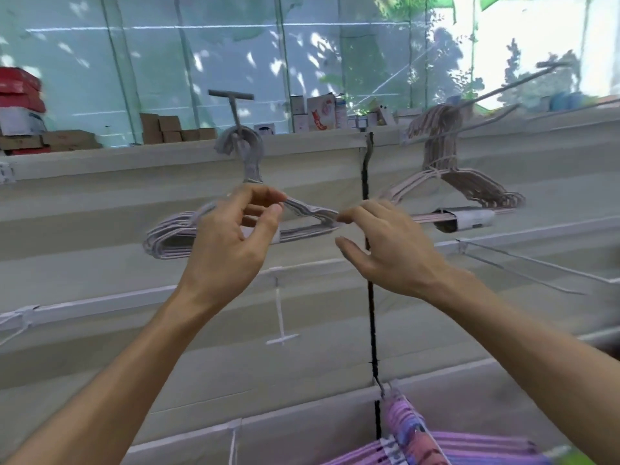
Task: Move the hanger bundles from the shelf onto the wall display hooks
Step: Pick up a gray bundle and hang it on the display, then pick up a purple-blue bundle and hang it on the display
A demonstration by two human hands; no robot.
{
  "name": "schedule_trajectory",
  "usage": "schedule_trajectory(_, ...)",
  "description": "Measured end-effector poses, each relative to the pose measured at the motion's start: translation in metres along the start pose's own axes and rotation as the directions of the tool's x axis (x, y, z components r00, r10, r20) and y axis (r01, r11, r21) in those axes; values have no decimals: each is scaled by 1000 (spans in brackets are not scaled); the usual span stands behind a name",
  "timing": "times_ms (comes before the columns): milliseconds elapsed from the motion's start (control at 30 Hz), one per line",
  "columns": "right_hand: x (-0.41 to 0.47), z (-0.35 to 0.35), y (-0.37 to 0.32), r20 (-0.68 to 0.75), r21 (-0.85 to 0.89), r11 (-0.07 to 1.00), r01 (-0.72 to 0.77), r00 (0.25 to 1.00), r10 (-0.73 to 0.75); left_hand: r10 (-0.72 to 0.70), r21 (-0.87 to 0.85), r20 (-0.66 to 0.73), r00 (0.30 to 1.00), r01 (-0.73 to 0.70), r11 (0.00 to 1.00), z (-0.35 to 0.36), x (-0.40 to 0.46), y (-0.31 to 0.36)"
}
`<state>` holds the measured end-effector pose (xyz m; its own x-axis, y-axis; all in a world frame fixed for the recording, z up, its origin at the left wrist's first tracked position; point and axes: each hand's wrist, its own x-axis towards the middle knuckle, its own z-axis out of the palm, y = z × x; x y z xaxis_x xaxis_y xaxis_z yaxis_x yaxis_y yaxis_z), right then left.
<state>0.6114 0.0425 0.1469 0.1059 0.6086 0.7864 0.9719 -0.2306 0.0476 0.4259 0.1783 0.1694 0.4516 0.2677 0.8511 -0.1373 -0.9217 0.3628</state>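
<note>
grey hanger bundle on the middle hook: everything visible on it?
The grey hanger bundle is a stack of thin grey hangers, apparently plastic-coated. Their necks are gathered over a T-ended wall hook, so it hangs, tilted left-end down. The left hand pinches its shoulder near the neck; the right hand fingertips meet its right end.

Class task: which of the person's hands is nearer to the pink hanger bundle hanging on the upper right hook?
Right. The right hand is just left of and below the pink hanger bundle; the left hand is farther left, at the grey hanger bundle.
</note>
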Motion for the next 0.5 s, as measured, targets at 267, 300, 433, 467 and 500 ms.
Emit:
schedule_trajectory(267, -84, -53, 30, 13, -29, 991, -133, 991, 134, 63, -210, 147, 987, -31, 977, 60, -12, 58)
schedule_trajectory(300, -97, -61, 36, 16, -34, 987, -156, 988, 156, 66, -239, 162, 985, -26, 971, 70, -14, 66)
schedule_trajectory(433, -153, -94, 62, 19, -57, 966, -251, 967, 253, 82, -351, 200, 976, -7, 936, 119, -21, 104)
schedule_trajectory(467, -168, -105, 68, 24, -64, 959, -275, 961, 277, 88, -385, 204, 975, -3, 923, 133, -23, 115)
schedule_trajectory(500, -182, -115, 75, 29, -74, 952, -297, 953, 300, 94, -414, 208, 974, 1, 910, 148, -25, 126)
